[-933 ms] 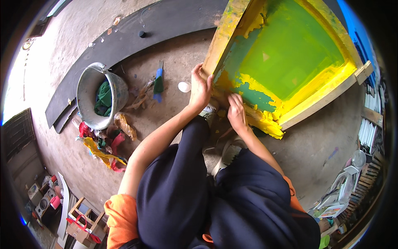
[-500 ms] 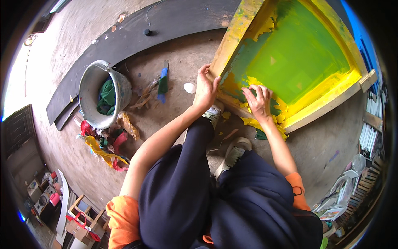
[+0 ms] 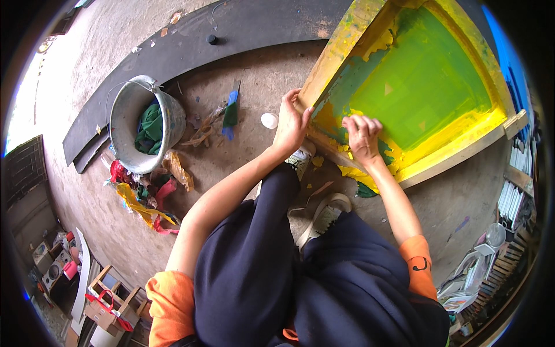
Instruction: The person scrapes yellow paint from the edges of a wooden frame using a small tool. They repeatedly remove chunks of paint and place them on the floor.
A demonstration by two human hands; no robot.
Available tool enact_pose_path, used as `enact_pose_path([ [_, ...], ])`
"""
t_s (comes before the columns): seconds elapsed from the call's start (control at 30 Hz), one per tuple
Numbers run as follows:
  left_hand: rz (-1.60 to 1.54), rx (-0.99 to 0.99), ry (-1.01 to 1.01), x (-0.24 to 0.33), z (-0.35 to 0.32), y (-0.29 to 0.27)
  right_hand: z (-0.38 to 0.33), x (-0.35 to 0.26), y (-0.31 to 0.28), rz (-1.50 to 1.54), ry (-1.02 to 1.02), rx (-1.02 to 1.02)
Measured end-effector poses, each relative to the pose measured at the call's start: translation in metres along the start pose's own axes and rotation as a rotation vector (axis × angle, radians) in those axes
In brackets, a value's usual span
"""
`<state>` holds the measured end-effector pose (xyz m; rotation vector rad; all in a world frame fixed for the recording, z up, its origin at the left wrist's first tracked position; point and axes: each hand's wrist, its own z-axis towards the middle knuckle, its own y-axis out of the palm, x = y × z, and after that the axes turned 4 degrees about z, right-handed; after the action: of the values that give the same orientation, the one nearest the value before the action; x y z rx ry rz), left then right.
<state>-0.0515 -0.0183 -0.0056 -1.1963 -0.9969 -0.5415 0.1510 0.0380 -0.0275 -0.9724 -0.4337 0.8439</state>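
Note:
A wooden screen-printing frame (image 3: pixel 457 157) leans in front of me at the upper right, its green mesh (image 3: pixel 425 87) smeared with yellow along the edges. My left hand (image 3: pixel 291 128) is wrapped round its near left corner, thumb on the inner side. Over the lower rail, close to the mesh, my right hand (image 3: pixel 364 140) is closed with curled fingers. Whatever those fingers hold, if anything, is hidden. Loose, ragged yellow film (image 3: pixel 359 177) hangs over the lower rail below it, and a dark green scrap (image 3: pixel 365 191) lies just beneath.
A grey bucket (image 3: pixel 172 124) with green cloth inside stands at left, beside crumpled coloured scraps (image 3: pixel 141 205). A blue-and-green-stained scraper (image 3: pixel 230 115) and a white round object (image 3: pixel 269 120) lie on the floor. A long dark board (image 3: pixel 173 58) curves behind. Stacked items (image 3: pixel 488 254) line the right side.
My right hand's fingers have curled in more tightly, and the hand has shifted slightly. My left hand stays on the frame corner. The whole view has shifted a little.

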Motion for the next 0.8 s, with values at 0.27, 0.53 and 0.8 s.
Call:
enact_pose_path([
  [0.27,-0.016,-0.010,-0.015,-0.001,0.000,0.000,0.027,0.009,-0.023,0.179,0.033,-0.106],
  [0.53,-0.021,-0.004,-0.017,0.000,0.000,0.000,0.009,0.010,-0.018,0.076,-0.075,-0.163],
  [0.8,-0.011,0.004,-0.034,0.001,0.000,0.000,0.013,0.005,-0.013,0.080,-0.084,-0.133],
])
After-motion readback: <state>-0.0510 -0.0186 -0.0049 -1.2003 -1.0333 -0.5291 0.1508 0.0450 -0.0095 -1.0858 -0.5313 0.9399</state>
